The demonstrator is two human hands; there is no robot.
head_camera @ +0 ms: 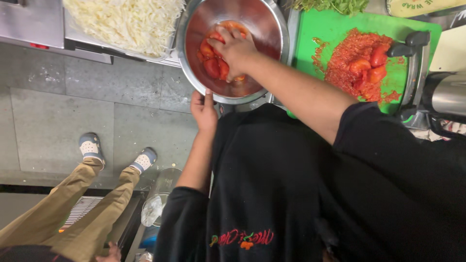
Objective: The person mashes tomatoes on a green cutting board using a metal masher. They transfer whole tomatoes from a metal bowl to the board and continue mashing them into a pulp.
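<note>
A steel bowl (pixel 264 29) at the counter's edge holds peeled red tomato pieces (pixel 212 65) in red juice. My right hand (pixel 235 46) reaches down into the bowl, with its fingers curled over the tomato pieces. My left hand (pixel 204 110) grips the bowl's near rim from below, thumb on the edge. To the right of the bowl lies a green cutting board (pixel 335 24) with a heap of chopped tomato (pixel 347 63) and a few whole peeled tomato pieces (pixel 371 65).
A tray of shredded white vegetable (pixel 124 22) lies left of the bowl. Green herbs (pixel 335 5) lie at the back. A steel appliance with black handles (pixel 437 92) stands on the right. Another person's legs in tan trousers and clogs (pixel 92 145) are on the grey tile floor at left.
</note>
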